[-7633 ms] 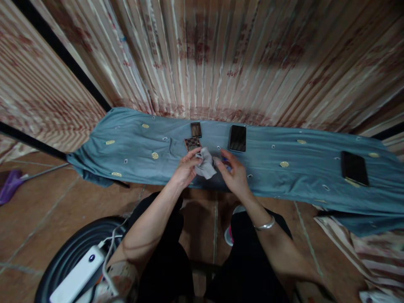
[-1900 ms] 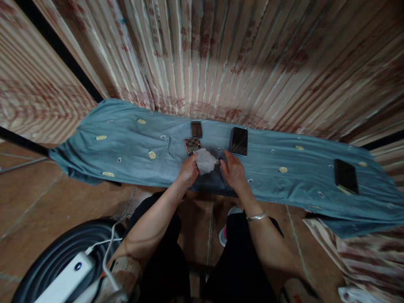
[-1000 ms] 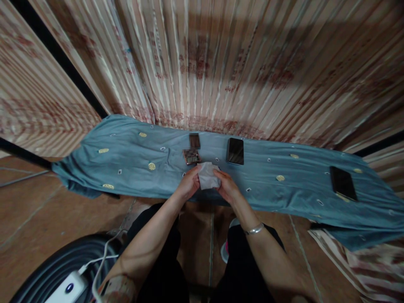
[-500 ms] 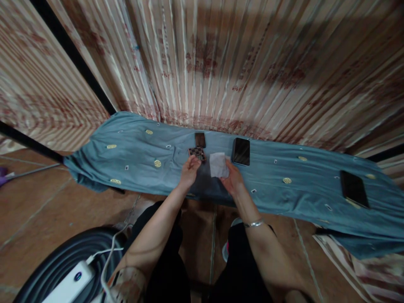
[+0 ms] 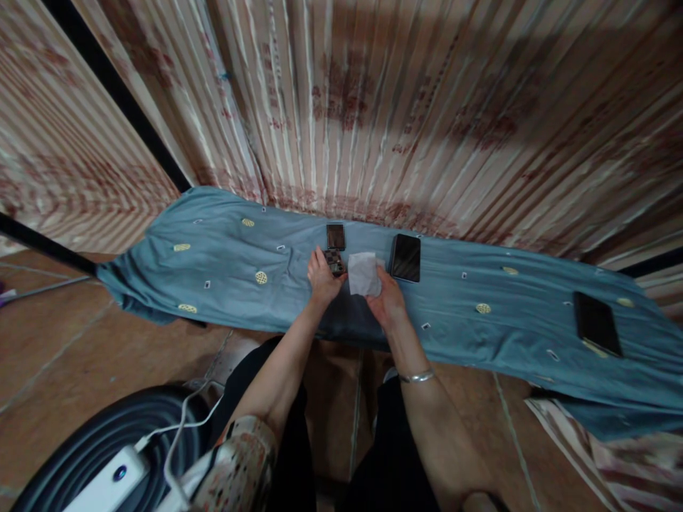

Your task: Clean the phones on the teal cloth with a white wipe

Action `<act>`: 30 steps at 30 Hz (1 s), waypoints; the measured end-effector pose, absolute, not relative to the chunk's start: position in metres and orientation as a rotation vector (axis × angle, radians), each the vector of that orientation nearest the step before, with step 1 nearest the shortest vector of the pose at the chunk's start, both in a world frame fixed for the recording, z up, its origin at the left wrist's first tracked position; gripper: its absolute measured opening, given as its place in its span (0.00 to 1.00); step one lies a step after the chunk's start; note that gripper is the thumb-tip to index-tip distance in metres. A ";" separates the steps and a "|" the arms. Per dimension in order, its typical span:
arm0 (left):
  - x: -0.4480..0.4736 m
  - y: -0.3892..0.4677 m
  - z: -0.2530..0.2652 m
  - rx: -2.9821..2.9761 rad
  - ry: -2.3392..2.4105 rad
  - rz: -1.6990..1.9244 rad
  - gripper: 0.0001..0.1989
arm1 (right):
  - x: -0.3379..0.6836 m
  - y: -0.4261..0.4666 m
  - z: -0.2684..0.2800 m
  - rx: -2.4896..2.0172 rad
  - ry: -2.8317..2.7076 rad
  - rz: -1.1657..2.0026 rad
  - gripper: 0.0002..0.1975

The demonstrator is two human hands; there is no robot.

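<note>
Gripping the small checkered case [image 5: 334,262] with the left hand [image 5: 323,279]: curled partway, with fingers along its left edge and thumb at its lower right corner. Partly covering it; can't tell whether lifted or resting on the blue-green cloth [image 5: 235,263]. Located mid-bench, straight ahead of the person.

Holding a pale grey wipe [image 5: 365,274] in the right hand [image 5: 389,302]: pinched at its right side between thumb and fingers, nearly closed, with the rest spread flat toward the left. Held just right of the checkered case, slightly apart from it. Wearing a silver bracelet [image 5: 417,377] on the right wrist.

Just beyond the checkered case: a dark square piece [image 5: 336,236], lying flat. Can't tell whether joined to the case or separate. Right of the wipe, near it: a black rectangular device [image 5: 406,257]. Well apart, toward the right end of the cloth: a black flat slab [image 5: 597,323], lying at a slant.

Behind the bench: a striped curtain [image 5: 373,92] with reddish prints. Down at lower left: a white power bank [image 5: 107,483] over a black ridged ring [image 5: 80,441], plugged into a white cable [image 5: 181,419]. Below: a brown tiled floor [image 5: 69,341].
</note>
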State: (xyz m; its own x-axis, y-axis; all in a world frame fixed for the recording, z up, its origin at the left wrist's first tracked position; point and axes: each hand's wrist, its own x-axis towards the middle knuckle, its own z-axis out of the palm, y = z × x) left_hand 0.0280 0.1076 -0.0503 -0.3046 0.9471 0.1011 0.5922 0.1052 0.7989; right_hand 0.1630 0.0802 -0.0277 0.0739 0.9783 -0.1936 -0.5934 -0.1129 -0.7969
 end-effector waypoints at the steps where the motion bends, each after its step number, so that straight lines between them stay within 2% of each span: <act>1: 0.029 0.109 -0.050 1.504 1.973 1.049 0.56 | 0.164 0.080 -0.028 -0.897 -0.566 1.462 0.07; 15: 0.027 0.118 -0.051 1.554 2.068 1.048 0.56 | 0.188 0.068 -0.025 -0.919 -0.580 1.497 0.08; 21: 0.023 0.102 -0.040 1.502 1.824 1.231 0.59 | 0.187 0.071 -0.020 -0.908 -0.486 1.407 0.06; 30: 0.031 0.051 -0.014 1.611 1.458 1.363 0.60 | 0.181 0.064 -0.023 -0.927 -0.610 1.425 0.09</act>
State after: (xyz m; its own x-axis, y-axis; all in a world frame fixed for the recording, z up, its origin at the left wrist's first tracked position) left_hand 0.0312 0.0511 -0.0141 -0.1130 0.9459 0.3041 0.3668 -0.2447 0.8976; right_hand 0.1813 0.0643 -0.0233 0.0919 0.9810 -0.1708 -0.5531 -0.0923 -0.8280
